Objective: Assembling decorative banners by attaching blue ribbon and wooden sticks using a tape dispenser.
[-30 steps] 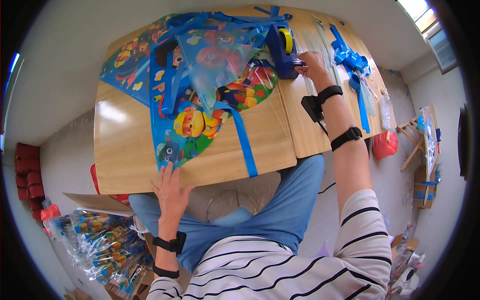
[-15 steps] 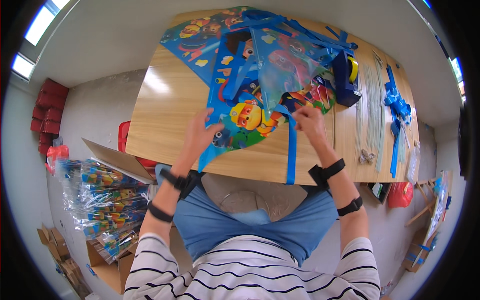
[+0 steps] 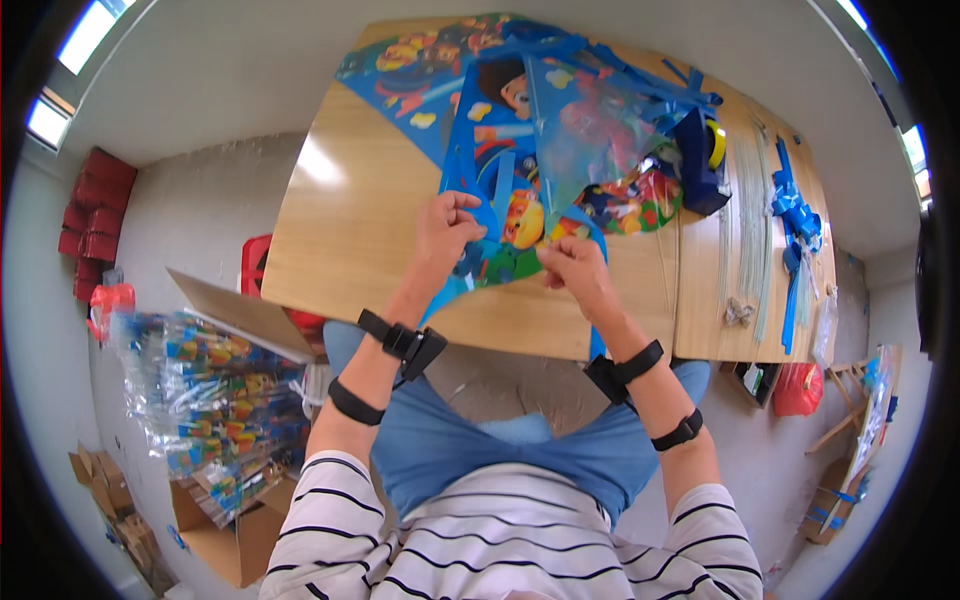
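A printed plastic kite sheet (image 3: 525, 220), with bright cartoon figures on blue, lies on the wooden table in front of me. My left hand (image 3: 447, 238) is closed on the sheet's blue left edge, thumb and fingertips pinching it. At the sheet's near side, my right hand (image 3: 577, 272) is curled in a pinch by a blue strip (image 3: 598, 240). That strip bends over the sheet and runs down past my wrist toward the table's front edge. A clear, glossy flap (image 3: 590, 140) of the kite covers part of the print.
A dark blue tape dispenser (image 3: 702, 165) with yellow tape stands right of the sheet. Beyond it lie thin pale rods (image 3: 735, 210) and a blue ribbon bundle (image 3: 797, 215). On the left, packed printed kites (image 3: 215, 390) rest by an open carton (image 3: 225, 545).
My hands have come closer together: the left has moved right onto the sheet's edge and closed, the right has moved left and nearer. The sheet's near part is now gathered up.
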`<control>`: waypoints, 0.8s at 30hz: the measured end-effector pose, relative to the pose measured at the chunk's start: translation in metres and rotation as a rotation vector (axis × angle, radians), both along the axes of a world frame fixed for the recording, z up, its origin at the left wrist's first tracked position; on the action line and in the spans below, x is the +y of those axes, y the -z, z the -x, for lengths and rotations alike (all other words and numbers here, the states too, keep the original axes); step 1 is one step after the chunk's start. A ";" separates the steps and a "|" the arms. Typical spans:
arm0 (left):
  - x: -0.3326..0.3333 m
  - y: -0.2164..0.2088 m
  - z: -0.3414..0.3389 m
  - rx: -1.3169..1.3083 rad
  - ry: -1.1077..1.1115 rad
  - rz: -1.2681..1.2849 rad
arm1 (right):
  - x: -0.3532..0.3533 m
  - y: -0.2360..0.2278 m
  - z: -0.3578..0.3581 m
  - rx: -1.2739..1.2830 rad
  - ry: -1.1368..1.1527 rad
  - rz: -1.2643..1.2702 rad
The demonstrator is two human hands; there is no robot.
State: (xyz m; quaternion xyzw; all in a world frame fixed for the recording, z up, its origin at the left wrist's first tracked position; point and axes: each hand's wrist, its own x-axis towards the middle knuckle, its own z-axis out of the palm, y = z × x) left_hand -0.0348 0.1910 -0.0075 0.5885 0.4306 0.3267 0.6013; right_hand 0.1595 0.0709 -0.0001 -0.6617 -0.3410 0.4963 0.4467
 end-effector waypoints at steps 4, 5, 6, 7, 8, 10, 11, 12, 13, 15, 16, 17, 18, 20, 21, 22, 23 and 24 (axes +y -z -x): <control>-0.078 -0.016 0.045 -0.269 0.016 0.282 | -0.024 -0.015 0.045 -0.110 -0.120 -0.211; -0.092 -0.017 0.054 -0.265 0.003 0.300 | -0.031 -0.015 0.057 -0.348 -0.195 -0.436; -0.106 -0.017 0.063 -0.336 -0.046 0.390 | -0.039 -0.002 0.065 -0.469 -0.266 -0.521; -0.116 -0.018 0.070 -0.409 -0.097 0.472 | -0.045 0.004 0.075 -0.461 -0.277 -0.512; -0.124 -0.017 0.076 -0.399 -0.133 0.475 | -0.052 0.008 0.084 -0.464 -0.349 -0.406; -0.134 -0.011 0.086 -0.410 -0.173 0.461 | -0.062 0.013 0.099 -0.463 -0.426 -0.294; -0.137 -0.007 0.090 -0.422 -0.202 0.436 | -0.066 0.013 0.105 -0.300 -0.438 -0.156; -0.140 -0.003 0.096 -0.422 -0.207 0.442 | -0.069 0.014 0.109 -0.138 -0.445 -0.018; -0.142 -0.001 0.101 -0.412 -0.218 0.473 | -0.075 0.015 0.112 -0.137 -0.449 -0.012; -0.146 0.001 0.105 -0.404 -0.231 0.506 | -0.088 0.016 0.118 -0.056 -0.580 0.126; -0.148 -0.002 0.105 -0.412 -0.220 0.577 | -0.094 0.015 0.121 -0.056 -0.585 0.129; -0.150 -0.003 0.105 -0.421 -0.208 0.646 | -0.099 0.014 0.123 -0.108 -0.668 0.171; -0.152 0.001 0.105 -0.422 -0.214 0.647 | -0.102 0.014 0.125 -0.160 -0.752 0.213; -0.155 0.011 0.104 -0.319 -0.144 0.578 | -0.107 0.019 0.120 -0.222 -0.860 0.166; -0.157 0.014 0.105 -0.318 -0.149 0.579 | -0.109 0.025 0.116 -0.286 -0.965 0.115; -0.158 0.015 0.103 -0.283 -0.134 0.574 | -0.111 0.036 0.111 -0.286 -0.963 0.118; -0.160 0.015 0.102 -0.248 -0.119 0.568 | -0.111 0.048 0.107 -0.330 -0.773 0.069; -0.163 0.014 0.100 -0.248 -0.119 0.570 | -0.111 0.059 0.103 -0.370 -0.583 0.020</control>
